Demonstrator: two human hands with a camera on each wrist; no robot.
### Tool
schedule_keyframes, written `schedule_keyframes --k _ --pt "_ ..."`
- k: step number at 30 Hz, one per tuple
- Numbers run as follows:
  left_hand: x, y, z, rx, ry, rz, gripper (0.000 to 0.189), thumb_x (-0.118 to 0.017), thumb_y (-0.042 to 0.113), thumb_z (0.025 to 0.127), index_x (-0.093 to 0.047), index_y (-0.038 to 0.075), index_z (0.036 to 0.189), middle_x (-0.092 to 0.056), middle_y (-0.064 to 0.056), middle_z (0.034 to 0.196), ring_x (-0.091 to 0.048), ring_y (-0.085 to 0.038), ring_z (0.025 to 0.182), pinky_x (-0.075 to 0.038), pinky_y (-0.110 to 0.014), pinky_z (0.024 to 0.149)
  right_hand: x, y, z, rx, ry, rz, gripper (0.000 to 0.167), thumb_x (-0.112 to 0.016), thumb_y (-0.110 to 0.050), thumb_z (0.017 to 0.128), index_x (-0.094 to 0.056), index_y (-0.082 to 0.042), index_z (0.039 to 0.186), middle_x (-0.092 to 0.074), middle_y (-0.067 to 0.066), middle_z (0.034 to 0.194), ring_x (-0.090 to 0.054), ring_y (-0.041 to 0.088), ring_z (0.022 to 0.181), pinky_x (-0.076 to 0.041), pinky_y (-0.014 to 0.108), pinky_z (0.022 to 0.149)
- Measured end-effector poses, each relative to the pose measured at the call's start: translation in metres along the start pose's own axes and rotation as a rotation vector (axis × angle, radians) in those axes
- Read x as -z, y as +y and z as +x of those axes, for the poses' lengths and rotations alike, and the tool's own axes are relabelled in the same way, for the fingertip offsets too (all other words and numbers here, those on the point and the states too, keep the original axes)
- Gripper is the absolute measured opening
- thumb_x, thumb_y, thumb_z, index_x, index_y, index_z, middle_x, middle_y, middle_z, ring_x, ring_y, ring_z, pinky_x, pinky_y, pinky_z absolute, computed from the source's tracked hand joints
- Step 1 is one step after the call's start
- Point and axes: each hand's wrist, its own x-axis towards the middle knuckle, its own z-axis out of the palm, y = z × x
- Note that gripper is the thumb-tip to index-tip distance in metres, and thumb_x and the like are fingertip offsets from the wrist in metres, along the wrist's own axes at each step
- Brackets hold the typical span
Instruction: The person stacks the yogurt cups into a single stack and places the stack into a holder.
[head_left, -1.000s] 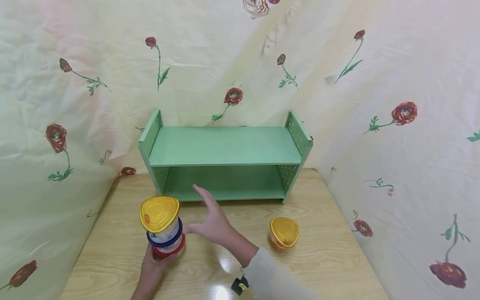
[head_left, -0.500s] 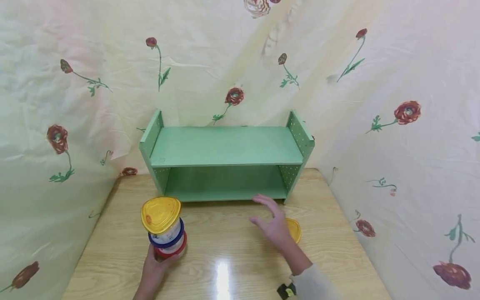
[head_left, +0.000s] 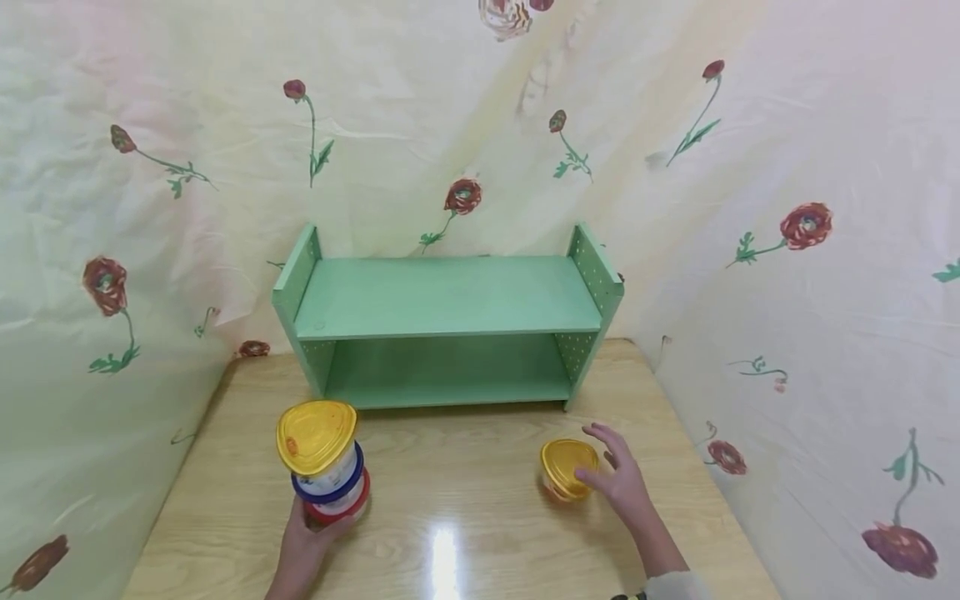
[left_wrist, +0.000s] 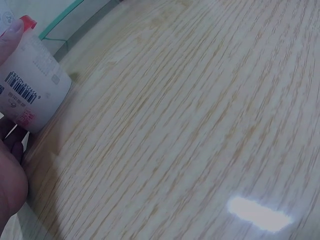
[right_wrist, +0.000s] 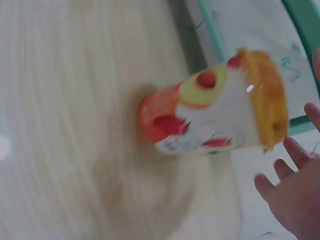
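Observation:
My left hand (head_left: pixel 302 542) grips the lowest tub, with a red lid (head_left: pixel 358 500), at the base of a stack on the table's left side. Above it sit a tub with a blue lid (head_left: pixel 330 493) and a larger one with a yellow lid (head_left: pixel 317 437). The left wrist view shows the white barcoded wall of the held tub (left_wrist: pixel 35 82), with my thumb near its red rim. My right hand (head_left: pixel 621 479), fingers spread, is beside another yellow-lidded tub (head_left: pixel 567 462). Its fingertips are close to the lid in the right wrist view, where fruit prints mark the tub (right_wrist: pixel 210 110).
A green two-tier shelf (head_left: pixel 450 300) stands at the back of the wood-grain table (head_left: pixel 450 467). Flowered cloth (head_left: pixel 420 125) hangs behind it and along both sides.
My right hand has moved from beside the stack across to the right, passing over the yellow-lidded tub to its right side. The left hand keeps its grip on the stack's bottom tub.

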Motion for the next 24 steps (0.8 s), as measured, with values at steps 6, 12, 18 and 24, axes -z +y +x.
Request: schedule_keyframes --k 6,12,18,24 --pt "0.000 -0.001 0.000 0.027 -0.004 0.003 0.114 -0.090 0.033 0.075 -0.017 0.016 0.160 -0.035 -0.016 0.155 -0.029 -0.037 0.144 -0.021 -0.060 0.119 0.000 0.017 -0.009 -0.040 -0.108 0.024 0.086 -0.082 -0.004 0.079 -0.037 -0.003 0.152 -0.030 0.026 0.155 -0.021 0.052 0.142 -0.030 0.079 0.102" --pt "0.000 -0.003 0.001 -0.003 -0.006 -0.015 0.110 -0.090 0.031 0.075 -0.020 0.017 0.159 -0.038 -0.013 0.154 -0.032 -0.035 0.143 -0.024 -0.059 0.118 -0.001 0.023 -0.010 -0.069 -0.127 0.061 0.095 -0.084 -0.003 0.075 -0.031 -0.001 0.154 -0.028 0.029 0.156 -0.020 0.054 0.143 -0.032 0.074 0.105" --pt "0.001 -0.003 0.001 -0.011 -0.018 -0.031 0.108 -0.090 0.029 0.077 -0.020 0.016 0.158 -0.038 -0.014 0.153 -0.032 -0.035 0.143 -0.022 -0.059 0.119 -0.004 0.031 -0.011 -0.102 -0.133 0.109 0.099 -0.085 -0.001 0.072 -0.030 -0.001 0.154 -0.033 0.030 0.154 -0.026 0.049 0.142 -0.027 0.075 0.107" --pt "0.000 -0.003 0.000 -0.027 -0.015 -0.038 0.106 -0.090 0.028 0.076 -0.023 0.017 0.157 -0.039 -0.013 0.152 -0.033 -0.032 0.141 -0.023 -0.056 0.119 -0.008 0.036 -0.013 -0.155 -0.111 0.160 0.098 -0.084 0.004 0.072 -0.030 -0.002 0.154 -0.042 0.027 0.149 -0.044 0.036 0.132 -0.039 0.048 0.110"
